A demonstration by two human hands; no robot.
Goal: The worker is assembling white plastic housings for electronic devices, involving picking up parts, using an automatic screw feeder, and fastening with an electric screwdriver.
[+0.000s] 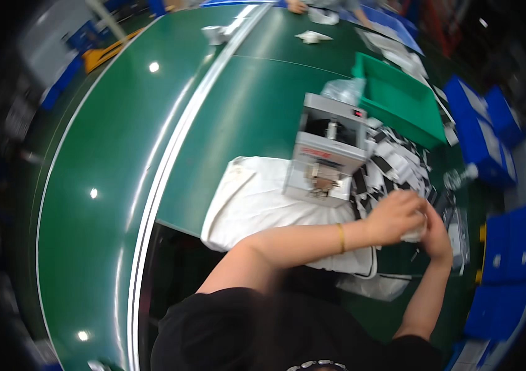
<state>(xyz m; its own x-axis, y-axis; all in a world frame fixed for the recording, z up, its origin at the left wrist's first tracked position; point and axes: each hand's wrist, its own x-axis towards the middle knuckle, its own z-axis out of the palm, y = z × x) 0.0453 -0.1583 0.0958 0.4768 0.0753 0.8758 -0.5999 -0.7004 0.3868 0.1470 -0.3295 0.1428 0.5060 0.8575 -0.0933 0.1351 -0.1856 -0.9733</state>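
My left hand (394, 217) reaches across to the right, its fingers curled over a small whitish thing (415, 231) that is too blurred to name. Against the same thing, my right hand (437, 238) closes from the right side; its fingers are partly hidden behind the left. Just beyond both hands spreads a loose heap of black and white flat pieces (396, 166). A grey benchtop machine (326, 151) with a small red display stands left of the heap. It rests at the far edge of a white cloth (257, 201), which passes under my left forearm.
An empty green crate (402, 99) lies behind the heap, with a clear plastic bag (343, 91) beside it. A clear bottle (458, 178) is right of my hands. Blue bins (504, 247) line the right side. Across the green table (244, 105), another person's hand (297, 7) shows.
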